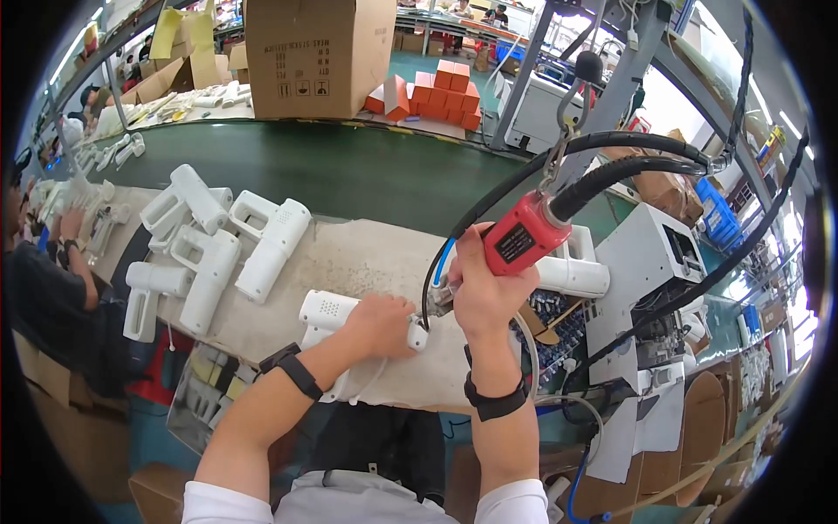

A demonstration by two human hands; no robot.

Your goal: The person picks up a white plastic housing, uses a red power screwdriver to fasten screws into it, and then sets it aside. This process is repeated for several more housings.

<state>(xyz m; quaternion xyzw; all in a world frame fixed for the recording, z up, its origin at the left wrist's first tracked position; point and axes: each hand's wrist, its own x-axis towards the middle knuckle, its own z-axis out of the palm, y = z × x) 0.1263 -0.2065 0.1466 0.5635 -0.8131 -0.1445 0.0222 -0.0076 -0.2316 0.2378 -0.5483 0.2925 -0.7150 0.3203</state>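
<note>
My left hand (380, 325) is closed over a white gun-shaped plastic housing (326, 308) that lies on the bench and has a patch of small holes at its left end. My right hand (491, 299) grips a red power screwdriver (526, 234), which hangs by a metal hook and has a thick black cable. The driver's nose slants down to the left, close to the housing's right end; the exact contact point is hidden by my fingers and a thin black hose. Several similar white housings (276, 249) lie to the left, and another (574, 274) is behind my right hand.
A dark green conveyor belt (349, 166) runs behind the pale bench top (349, 249). Beyond it stand a large cardboard box (319, 65) and stacked orange boxes (449, 96). A tray of small dark parts (559, 336) and a white machine (646, 262) are right. A co-worker (65, 288) works far left.
</note>
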